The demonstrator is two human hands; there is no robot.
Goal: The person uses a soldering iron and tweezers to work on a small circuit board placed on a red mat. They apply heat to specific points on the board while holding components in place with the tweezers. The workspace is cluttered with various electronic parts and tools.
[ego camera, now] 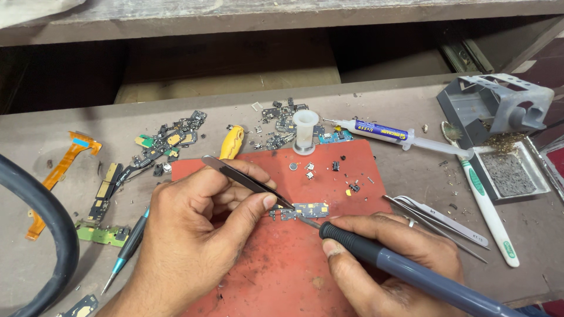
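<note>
On a worn wooden bench point(376, 100) littered with phone parts, a red mat point(276, 264) carried one small circuit board point(302, 211); my left hand point(194, 235) pinched tweezers point(247, 179) to it, my right hand point(399, 249) gripped a soldering iron point(405, 270) touching it, one syringe point(385, 133) and two spare tweezers point(437, 222) nearby

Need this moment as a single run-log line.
left hand: tweezers pinning small circuit board | right hand: soldering iron, tip at board | surface: red mat
</note>
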